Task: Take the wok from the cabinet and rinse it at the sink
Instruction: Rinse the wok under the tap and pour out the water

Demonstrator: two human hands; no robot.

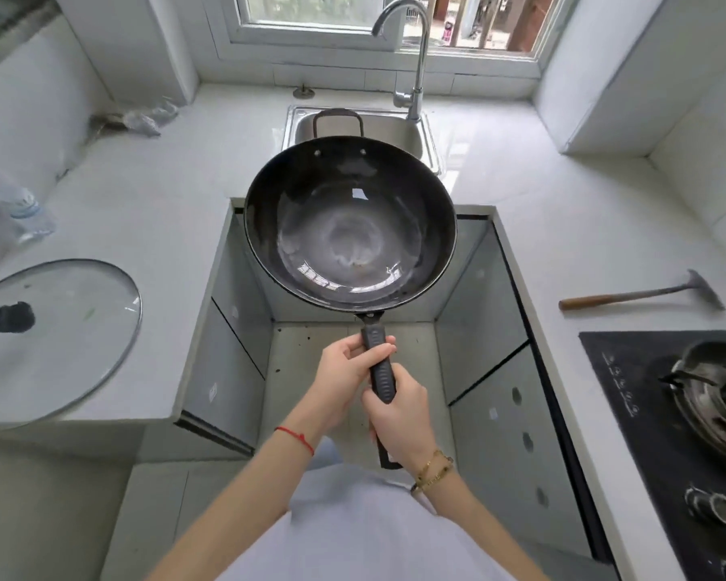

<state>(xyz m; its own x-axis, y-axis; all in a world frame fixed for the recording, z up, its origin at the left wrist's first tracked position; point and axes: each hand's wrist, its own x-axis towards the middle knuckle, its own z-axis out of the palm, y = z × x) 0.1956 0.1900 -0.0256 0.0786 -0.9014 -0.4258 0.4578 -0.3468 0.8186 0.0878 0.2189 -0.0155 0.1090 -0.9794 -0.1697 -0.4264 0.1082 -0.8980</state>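
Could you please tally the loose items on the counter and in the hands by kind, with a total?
Wok, held by the left hand and right hand: 1
Glass lid: 1
Hammer: 1
Plastic bottle: 1
Crumpled plastic wrap: 1
Total: 5

Wok (350,228) before sink (428,132), lid (55,329) left, hammer (642,292) right

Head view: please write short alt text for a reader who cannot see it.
Both hands, left ahead of right, grip the long handle of a black wok, held level before the sink. A glass lid lies on the left counter.
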